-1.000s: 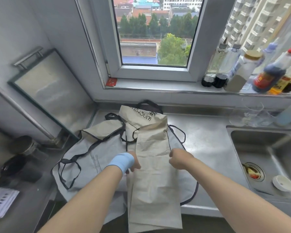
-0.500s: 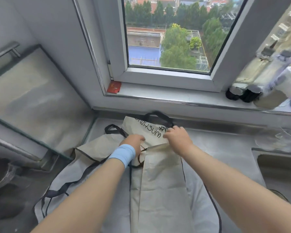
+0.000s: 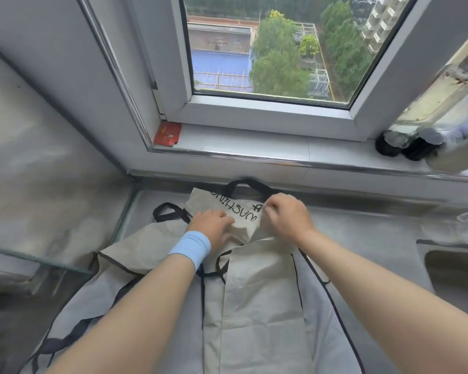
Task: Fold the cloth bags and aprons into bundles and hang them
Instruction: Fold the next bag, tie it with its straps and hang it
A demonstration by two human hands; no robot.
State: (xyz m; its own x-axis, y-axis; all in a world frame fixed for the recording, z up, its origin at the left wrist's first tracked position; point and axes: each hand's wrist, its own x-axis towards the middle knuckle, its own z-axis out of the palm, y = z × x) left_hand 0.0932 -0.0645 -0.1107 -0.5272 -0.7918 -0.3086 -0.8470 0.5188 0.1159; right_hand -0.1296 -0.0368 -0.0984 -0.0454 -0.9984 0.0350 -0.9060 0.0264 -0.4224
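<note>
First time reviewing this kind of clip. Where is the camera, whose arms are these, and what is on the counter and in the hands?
No machine here: a person works bare-handed, and the one camera sits on their head, looking forward and down. The left hand, above a blue wristband, and the right hand each have a grip on the printed top end of a beige cloth bag. The bag lies on a grey apron with black trim, spread over a steel counter. A sink edge shows at right; a red card and bottles sit on the window sill.
</note>
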